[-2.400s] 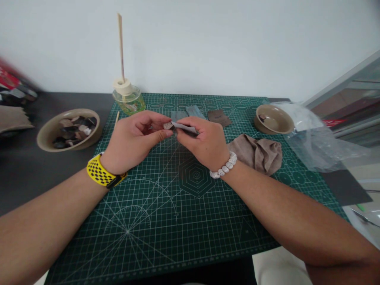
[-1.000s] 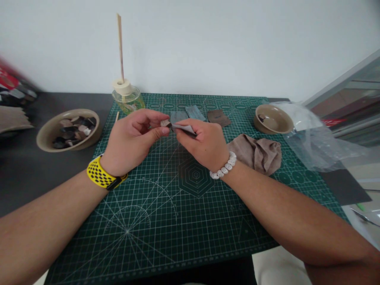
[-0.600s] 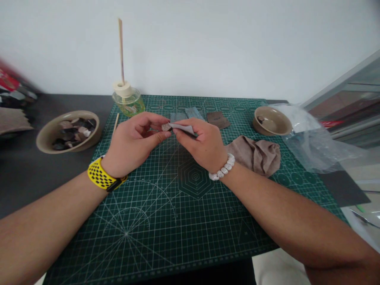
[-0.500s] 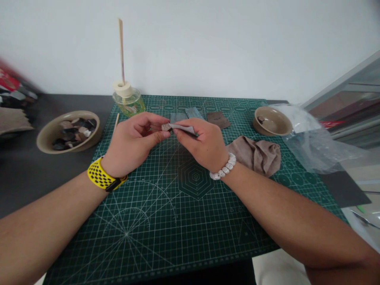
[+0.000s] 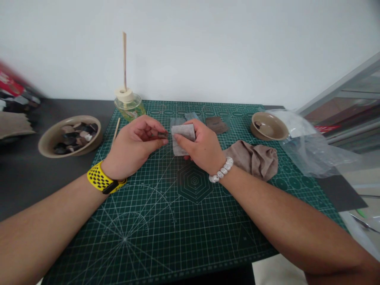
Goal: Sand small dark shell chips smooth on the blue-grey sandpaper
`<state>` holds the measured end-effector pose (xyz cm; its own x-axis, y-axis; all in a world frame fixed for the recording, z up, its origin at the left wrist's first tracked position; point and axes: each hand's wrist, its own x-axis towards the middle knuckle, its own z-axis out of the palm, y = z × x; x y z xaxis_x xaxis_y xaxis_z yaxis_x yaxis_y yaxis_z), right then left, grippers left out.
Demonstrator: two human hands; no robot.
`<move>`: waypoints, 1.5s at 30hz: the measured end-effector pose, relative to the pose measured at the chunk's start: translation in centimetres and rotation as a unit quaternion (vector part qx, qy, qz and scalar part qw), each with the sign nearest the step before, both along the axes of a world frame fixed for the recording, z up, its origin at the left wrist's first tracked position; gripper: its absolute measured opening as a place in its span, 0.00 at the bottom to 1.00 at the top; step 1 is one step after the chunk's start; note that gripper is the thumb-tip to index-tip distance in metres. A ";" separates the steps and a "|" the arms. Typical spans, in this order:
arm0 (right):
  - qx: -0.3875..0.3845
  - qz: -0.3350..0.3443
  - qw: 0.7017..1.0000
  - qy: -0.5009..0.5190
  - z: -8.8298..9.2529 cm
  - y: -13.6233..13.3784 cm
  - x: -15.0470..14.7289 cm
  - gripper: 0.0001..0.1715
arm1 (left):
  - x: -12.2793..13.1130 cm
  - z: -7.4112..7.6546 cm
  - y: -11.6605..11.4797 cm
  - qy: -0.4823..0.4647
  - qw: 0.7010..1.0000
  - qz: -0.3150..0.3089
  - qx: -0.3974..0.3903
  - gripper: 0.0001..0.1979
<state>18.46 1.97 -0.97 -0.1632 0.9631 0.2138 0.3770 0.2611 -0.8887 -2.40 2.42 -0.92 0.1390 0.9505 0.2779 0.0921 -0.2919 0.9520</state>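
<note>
My left hand (image 5: 133, 148) pinches a small brownish stone-like piece (image 5: 162, 135) between thumb and fingertips; the fingers partly hide it. Close to its right, my right hand (image 5: 202, 144) grips a grey square of sandpaper (image 5: 182, 139), thumb on the face towards me and fingers behind. A narrow gap separates the piece from the sandpaper. Both hands are held above the green cutting mat (image 5: 148, 209). Beyond them lie a brown sheet (image 5: 216, 124) and blue-grey sheets (image 5: 177, 121), partly hidden by my right hand. A crumpled brown cloth (image 5: 255, 158) rests beside my right wrist.
At left stands a bowl (image 5: 44, 140) with several dark and brown pieces. A smaller bowl (image 5: 277, 128) at right holds a small dark piece, with a clear plastic bag (image 5: 314, 150) alongside. A reed diffuser bottle (image 5: 129, 107) and a thin stick (image 5: 116, 128) are behind my left hand.
The sandpaper has turned from nearly edge-on to showing its broad face. My hands have drawn slightly apart, and the small piece no longer meets the sandpaper. The camera view has shifted slightly.
</note>
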 end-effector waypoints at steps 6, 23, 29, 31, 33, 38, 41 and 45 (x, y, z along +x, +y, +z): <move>-0.004 0.004 1.000 -0.005 0.4 0.2 0.0 0.07 | 0.1 0.9 -0.6 0.060 0.998 0.003 0.010 0.11; 0.192 0.031 0.974 -0.111 0.4 -0.3 0.4 0.16 | 0.2 1.2 -0.7 0.115 0.990 0.029 -0.074 0.10; 0.217 0.111 0.956 -0.161 -0.2 -0.3 0.0 0.27 | 0.3 1.3 -0.7 0.116 0.990 0.022 -0.076 0.09; 0.232 0.126 0.948 -0.175 -0.3 -0.3 -0.1 0.29 | 0.3 1.2 -0.7 0.116 0.990 0.032 -0.075 0.08; 0.254 0.138 0.938 -0.190 -0.3 -0.2 0.0 0.30 | 0.2 1.3 -0.8 0.137 0.987 0.054 -0.060 0.05; 0.298 0.155 0.915 -0.222 -0.1 0.0 0.1 0.33 | 0.4 2.1 -1.4 0.165 0.980 0.111 -0.028 0.04; 0.301 0.147 0.913 -0.235 0.0 0.2 0.2 0.34 | 0.8 2.3 -1.6 0.096 0.988 0.114 -0.040 0.05; 0.294 0.126 0.915 -0.247 0.1 0.2 0.4 0.35 | 1.0 2.2 -1.5 0.050 0.992 0.110 -0.046 0.07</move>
